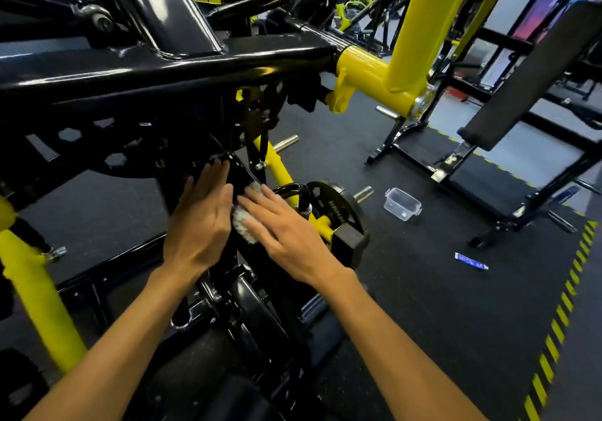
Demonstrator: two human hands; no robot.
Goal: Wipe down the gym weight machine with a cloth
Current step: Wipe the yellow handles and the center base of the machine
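Grey-white and fluffy, the cloth [242,220] sits low on the weight machine [156,71], pressed flat against a slanted black upright under your right hand [286,235]. That hand's fingers are straight on top of the cloth, so the grip is flat and pressing, not curled round it. Your left hand [198,221] lies just beside it with fingers likewise straight, laid against the same black member, gripping nothing.

Progress, as judged: wiping is under way on one lower part only. The black paint shines, but whether any section is already clean cannot be told. The long black top beam [182,68], the yellow arm [420,29] and the yellow leg [42,293] at your left presumably remain.

Surroundings: a black weight plate [338,212] hangs on its peg just right of your working hand. A clear plastic container [402,204] and a small blue tube [471,261] lie on the dark rubber floor [423,306], well apart from the cloth. A padded bench [534,75] stands further right.

Obstructions: the perforated black bracket [91,146] and the linkage above crowd the upright, so upward strokes will likely be short. The plate and its peg limit travel to the right.
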